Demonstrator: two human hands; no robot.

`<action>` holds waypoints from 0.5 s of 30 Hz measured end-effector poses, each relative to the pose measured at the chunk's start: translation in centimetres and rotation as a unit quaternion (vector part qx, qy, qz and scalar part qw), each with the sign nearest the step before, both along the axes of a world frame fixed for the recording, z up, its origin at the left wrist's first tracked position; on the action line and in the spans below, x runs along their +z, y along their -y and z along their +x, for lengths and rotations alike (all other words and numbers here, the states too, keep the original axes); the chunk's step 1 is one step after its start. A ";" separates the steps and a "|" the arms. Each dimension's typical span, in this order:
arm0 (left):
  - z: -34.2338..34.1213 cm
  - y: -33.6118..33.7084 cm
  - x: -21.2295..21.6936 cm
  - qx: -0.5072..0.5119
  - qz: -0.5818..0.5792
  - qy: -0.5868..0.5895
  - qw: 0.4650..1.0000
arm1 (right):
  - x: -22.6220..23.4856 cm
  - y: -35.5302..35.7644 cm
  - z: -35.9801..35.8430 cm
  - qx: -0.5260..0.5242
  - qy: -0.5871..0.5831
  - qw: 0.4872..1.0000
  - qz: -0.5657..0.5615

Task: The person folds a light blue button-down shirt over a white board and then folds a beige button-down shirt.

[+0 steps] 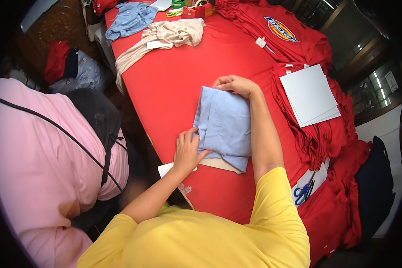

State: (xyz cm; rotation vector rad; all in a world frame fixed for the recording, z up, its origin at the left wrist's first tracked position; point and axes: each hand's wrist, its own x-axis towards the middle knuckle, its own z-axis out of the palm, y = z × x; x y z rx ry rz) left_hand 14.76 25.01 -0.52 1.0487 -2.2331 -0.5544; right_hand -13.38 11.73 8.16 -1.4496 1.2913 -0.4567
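Note:
A light blue folded garment (225,127) lies in front of me on the red-covered table (165,107). A pale flat board (221,165) shows from under its near edge. My right hand (236,85) is at the far edge of the garment, its fingers curled and pinching the cloth there. At the near left side, my left hand (187,149) rests on the folded edge, fingers and thumb spread apart. Beside my left wrist, a white card (165,169) lies at the table's edge.
White boards (309,96) lie on stacked red shirts (295,138) at the right. Blue-handled scissors (303,193) lie nearer me. Beige cloth (178,33) and a blue garment (131,18) are at the far left. A person in pink (53,147) is close on my left.

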 end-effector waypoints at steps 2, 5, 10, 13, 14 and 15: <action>0.1 0.0 0.1 -0.002 -0.001 -0.004 1.000 | -0.5 -0.8 1.4 -0.018 -0.011 1.000 -0.014; 0.2 0.0 0.6 -0.011 -0.008 -0.004 1.000 | -0.6 -1.2 1.5 -0.049 -0.134 0.988 -0.055; 0.9 0.0 0.3 -0.015 -0.052 -0.011 0.999 | 0.6 -4.3 5.0 -0.160 -0.270 0.942 -0.119; 0.6 0.4 -0.3 -0.025 0.003 -0.018 1.000 | -2.5 -4.9 3.4 -0.189 -0.071 0.968 -0.149; 0.4 0.4 -0.2 -0.015 0.008 -0.019 1.000 | -3.0 -5.2 3.6 -0.185 0.022 0.969 -0.162; 0.3 0.4 0.0 -0.007 0.012 -0.021 1.000 | -3.4 -5.3 3.6 -0.214 0.043 0.954 -0.205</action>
